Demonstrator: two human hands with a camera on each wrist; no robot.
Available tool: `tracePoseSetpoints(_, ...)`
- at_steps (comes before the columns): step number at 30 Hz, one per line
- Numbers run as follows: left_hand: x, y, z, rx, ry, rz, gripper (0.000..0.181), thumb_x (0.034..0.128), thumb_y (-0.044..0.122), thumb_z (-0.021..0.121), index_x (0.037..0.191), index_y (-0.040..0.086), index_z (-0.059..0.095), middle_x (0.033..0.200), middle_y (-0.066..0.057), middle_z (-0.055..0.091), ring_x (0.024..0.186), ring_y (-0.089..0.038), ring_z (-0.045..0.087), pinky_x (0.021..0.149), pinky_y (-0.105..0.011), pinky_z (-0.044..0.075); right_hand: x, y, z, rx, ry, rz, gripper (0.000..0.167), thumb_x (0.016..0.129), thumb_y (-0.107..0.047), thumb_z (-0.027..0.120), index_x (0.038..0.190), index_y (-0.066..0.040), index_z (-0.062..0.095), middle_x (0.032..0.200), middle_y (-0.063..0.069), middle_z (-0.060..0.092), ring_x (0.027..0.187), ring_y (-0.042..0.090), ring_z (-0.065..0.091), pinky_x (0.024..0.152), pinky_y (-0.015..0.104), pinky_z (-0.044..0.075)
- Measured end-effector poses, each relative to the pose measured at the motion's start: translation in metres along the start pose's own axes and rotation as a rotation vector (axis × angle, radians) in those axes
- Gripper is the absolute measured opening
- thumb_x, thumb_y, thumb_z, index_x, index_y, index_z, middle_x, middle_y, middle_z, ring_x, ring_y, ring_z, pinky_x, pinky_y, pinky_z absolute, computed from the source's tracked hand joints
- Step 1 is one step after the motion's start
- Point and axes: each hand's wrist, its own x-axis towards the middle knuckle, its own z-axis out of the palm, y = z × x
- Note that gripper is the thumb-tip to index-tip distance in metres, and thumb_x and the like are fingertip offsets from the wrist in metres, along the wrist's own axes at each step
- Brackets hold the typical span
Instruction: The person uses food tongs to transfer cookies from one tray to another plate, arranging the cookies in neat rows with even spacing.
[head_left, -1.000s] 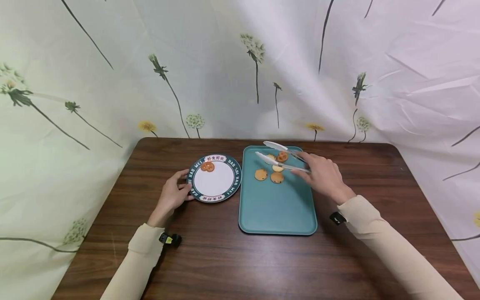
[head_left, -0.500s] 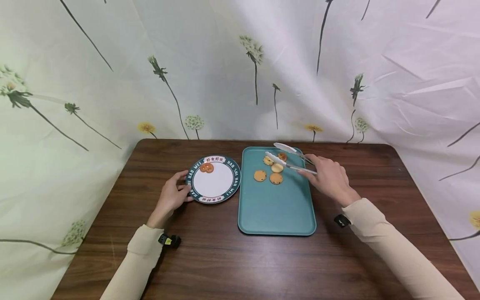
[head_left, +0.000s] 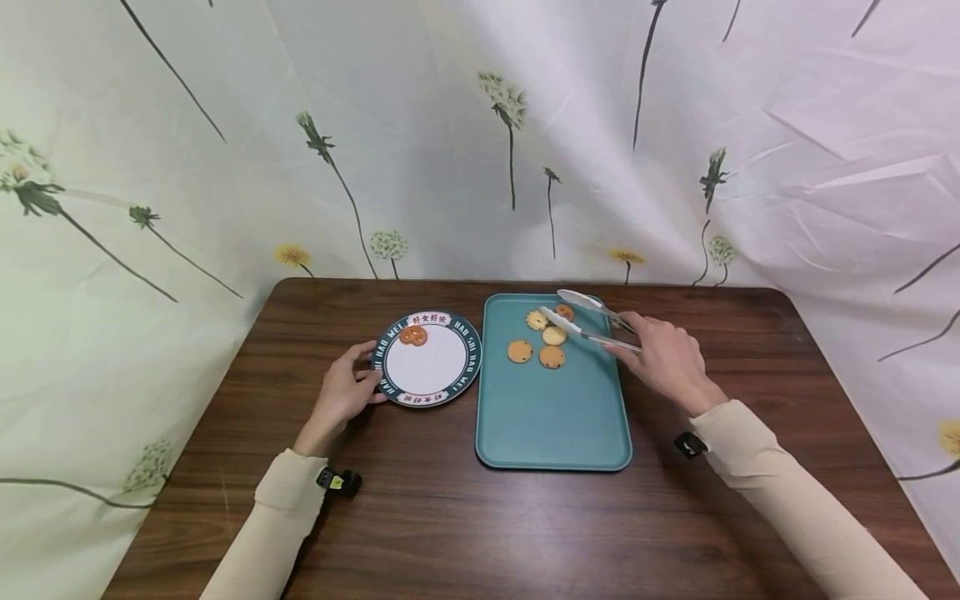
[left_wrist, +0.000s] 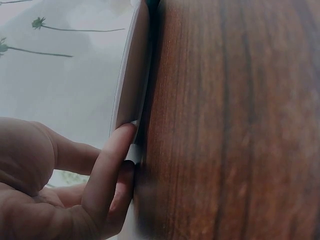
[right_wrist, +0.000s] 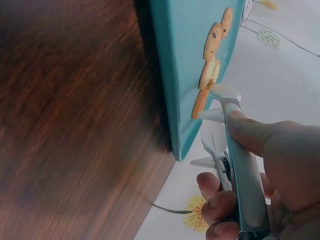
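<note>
In the head view, my left hand (head_left: pixel 345 390) holds the left rim of a white plate (head_left: pixel 426 368) with a dark green lettered border. The left wrist view shows fingertips (left_wrist: pixel 124 135) against the plate's edge, low over the wood. A pretzel (head_left: pixel 413 335) lies on the plate. My right hand (head_left: pixel 669 360) grips metal tongs (head_left: pixel 594 337) with white tips, spread apart over the far end of a teal tray (head_left: pixel 551 421). Between the tips lies another pretzel (head_left: pixel 564 312). Near it are a scalloped cookie (head_left: pixel 536 320), a pale round cookie (head_left: pixel 555 335) and two dark-spotted cookies (head_left: pixel 521 351).
Both plate and tray rest on a dark wooden table (head_left: pixel 420 508), with the plate close to the tray's left edge. A pale curtain (head_left: pixel 435 167) printed with dandelions hangs behind the table's far edge.
The right hand and tongs have shifted rightward and slightly nearer me, bringing the tips from over the scalloped cookie to either side of the tray's pretzel. The left hand and plate look still.
</note>
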Motion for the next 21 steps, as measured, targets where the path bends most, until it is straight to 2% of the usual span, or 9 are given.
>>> tracePoseSetpoints(10,0.001,0.0,0.0,-0.007,-0.009,0.014,0.059,0.1062,0.003,0.049,0.162,0.004,0.031,0.157,-0.028,0.038,0.126,-0.04,0.059,0.075,-0.023,0.068,-0.009,0.007,-0.005,-0.003,-0.012,0.018,0.06,0.096,-0.054,0.069,0.144,-0.019,0.058,0.082,0.008,0.064,0.058,0.024,0.051,0.038,0.031,0.036)
tracePoseSetpoints(21,0.0,-0.002,0.0,-0.024,-0.008,0.037,0.058,0.1066,0.002,0.048,0.162,0.003,0.031,0.156,-0.029,0.037,0.126,-0.042,0.06,0.076,-0.023,0.068,-0.018,0.013,-0.01,-0.02,-0.005,0.032,0.061,0.095,-0.053,0.071,0.142,-0.016,0.058,0.098,0.016,0.073,0.058,0.027,0.056,0.038,0.033,0.039)
